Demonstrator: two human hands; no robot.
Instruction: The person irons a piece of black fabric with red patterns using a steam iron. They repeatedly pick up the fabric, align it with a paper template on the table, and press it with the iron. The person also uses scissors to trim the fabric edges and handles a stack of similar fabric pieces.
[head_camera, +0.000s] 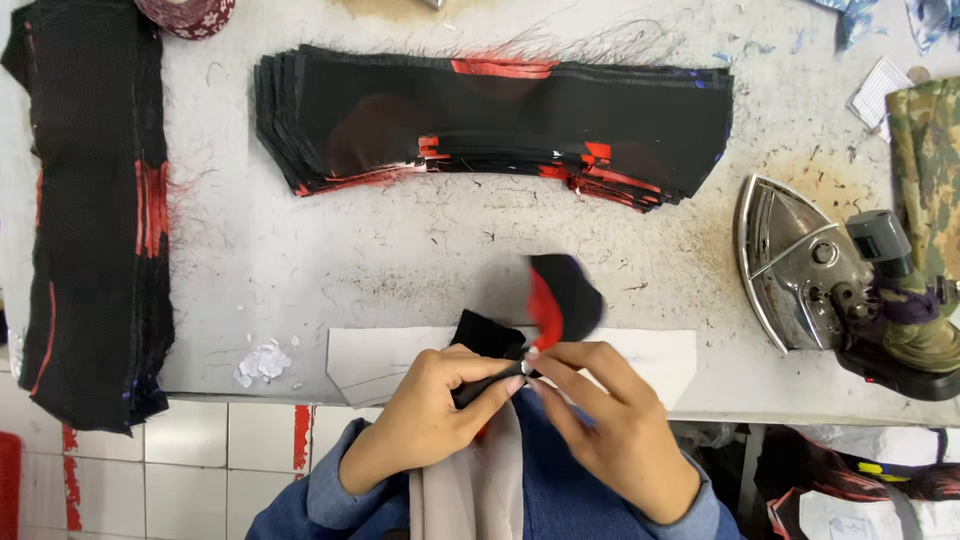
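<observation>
Grey worktop (430, 250) is scuffed and thready, with a black-and-red fabric stack (500, 120) at the back. Near the front edge, the left hand (430, 420) and right hand (610, 420) both pinch one small black-and-red fabric piece (560, 300). That iron (800, 265) tipped on its side right beside them worries me; a stray elbow could bump it.

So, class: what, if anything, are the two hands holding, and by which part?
Both the left hand and right hand pinch a black-and-red fabric piece at its lower, folded end.
</observation>
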